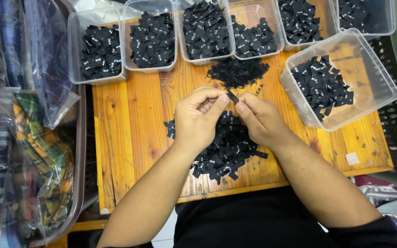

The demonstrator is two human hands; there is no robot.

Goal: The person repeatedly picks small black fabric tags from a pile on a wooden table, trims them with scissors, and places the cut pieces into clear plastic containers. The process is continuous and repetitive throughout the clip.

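Seen from the head camera, a person is sitting at a small wooden table (129,124), both bare hands meeting over its middle. The left hand (198,118) and the right hand (259,118) are together pinching a single small black label (232,97) between thumbs and fingertips, holding it just above the tabletop. Directly beneath the hands a loose heap of black labels (228,154) is spreading toward the near edge of the table. Just beyond the fingertips a smaller pile of fine black trimmings (238,72) is lying on the wood. A row of clear plastic tubs (152,40), each holding black labels with small pale markings, is lining the far edge. A larger clear container (373,78) is sitting tilted at the right of the table, with more labels gathered in its lower part. At the left, plastic-wrapped fabrics (33,147) are filling a brown bin beside the table.
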